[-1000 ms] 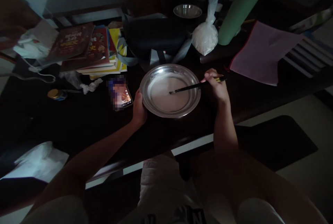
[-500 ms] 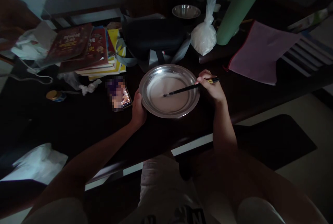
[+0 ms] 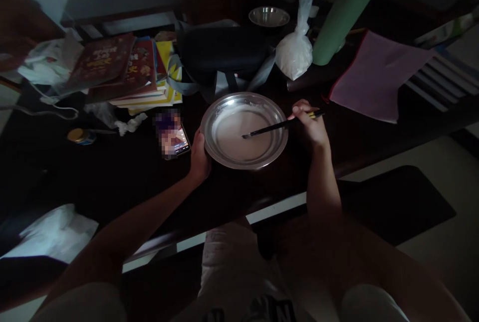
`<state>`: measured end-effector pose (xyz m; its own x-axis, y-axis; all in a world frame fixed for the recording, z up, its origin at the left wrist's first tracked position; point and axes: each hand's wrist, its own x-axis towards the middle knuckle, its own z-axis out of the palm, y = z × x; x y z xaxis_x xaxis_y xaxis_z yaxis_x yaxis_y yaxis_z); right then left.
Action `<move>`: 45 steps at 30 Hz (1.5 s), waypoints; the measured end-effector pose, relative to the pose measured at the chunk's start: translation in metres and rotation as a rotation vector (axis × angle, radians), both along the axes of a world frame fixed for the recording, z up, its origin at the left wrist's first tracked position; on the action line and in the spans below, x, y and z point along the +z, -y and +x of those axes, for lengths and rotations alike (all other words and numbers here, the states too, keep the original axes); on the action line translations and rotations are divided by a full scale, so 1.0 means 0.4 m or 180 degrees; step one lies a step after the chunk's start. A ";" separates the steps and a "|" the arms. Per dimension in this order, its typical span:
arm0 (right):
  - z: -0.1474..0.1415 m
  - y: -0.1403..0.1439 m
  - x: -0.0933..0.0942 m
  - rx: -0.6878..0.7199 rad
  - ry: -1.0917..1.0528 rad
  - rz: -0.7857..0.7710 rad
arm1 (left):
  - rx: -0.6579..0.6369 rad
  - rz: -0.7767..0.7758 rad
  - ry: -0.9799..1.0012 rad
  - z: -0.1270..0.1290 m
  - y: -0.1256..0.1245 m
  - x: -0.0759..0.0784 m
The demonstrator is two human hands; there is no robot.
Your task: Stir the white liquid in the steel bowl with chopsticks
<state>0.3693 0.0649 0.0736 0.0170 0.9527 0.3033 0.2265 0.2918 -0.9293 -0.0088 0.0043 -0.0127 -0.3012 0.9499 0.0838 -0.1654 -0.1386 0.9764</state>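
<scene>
A shallow steel bowl (image 3: 279, 118) with a pale, milky batter in it sits on the dark table in front of me. My left hand (image 3: 199, 158) grips the bowl's near-left rim. My right hand (image 3: 310, 125) holds a pair of dark chopsticks (image 3: 271, 128) by their yellow-tipped end, just right of the bowl. Their tips dip into the batter near the bowl's middle.
A lit phone (image 3: 172, 137) lies left of the bowl. Behind are stacked books (image 3: 127, 70), a black bag (image 3: 220, 53), a tied plastic bag of white powder (image 3: 295, 53), a small steel bowl (image 3: 269, 16), a green roll (image 3: 346, 10) and a pink folder (image 3: 374, 75). A small jar (image 3: 79, 135) stands at left.
The chopstick tips swung left through the batter, then back right toward the middle. My right hand shifted with them. My left hand stayed on the rim.
</scene>
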 end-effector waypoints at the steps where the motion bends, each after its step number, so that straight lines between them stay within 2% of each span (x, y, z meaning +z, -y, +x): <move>1: -0.001 0.001 0.001 0.0108 0.0033 -0.0036 | 0.0013 0.0015 -0.0010 0.000 0.001 -0.001; 4: -0.004 0.002 0.005 0.0278 0.0132 -0.0021 | 0.0013 0.0071 -0.0024 0.000 0.002 -0.004; 8: -0.005 0.002 0.006 -0.0004 0.0019 0.0034 | -0.0002 0.0081 0.0003 0.000 0.001 -0.010; 13: -0.013 0.004 0.009 0.0326 0.0123 -0.0054 | -0.0043 0.0070 -0.0008 0.000 0.000 -0.009; 18: -0.006 0.004 0.003 0.0015 -0.0010 0.0044 | 0.0024 -0.0016 -0.0013 0.001 0.002 0.001; 22: -0.003 0.003 0.000 0.0283 0.0128 -0.0030 | 0.0142 0.0011 -0.0034 0.003 0.001 -0.002; 27: -0.003 0.005 0.002 -0.0026 -0.0025 0.0035 | -0.0041 0.0115 -0.0040 0.001 0.001 -0.009; 32: -0.010 0.006 0.005 0.0273 0.0055 -0.0012 | 0.0099 -0.0016 -0.0019 0.003 0.003 -0.002; 36: -0.008 0.005 0.007 -0.0080 -0.0022 0.0048 | 0.0047 -0.0023 0.0116 0.006 0.004 0.006; 41: -0.008 0.006 0.008 0.0271 0.0094 -0.0080 | -0.0033 -0.0015 0.0044 0.001 0.002 0.004; 45: -0.001 0.003 0.004 -0.0015 0.0115 0.0018 | -0.0008 0.0052 0.0023 0.001 0.003 -0.003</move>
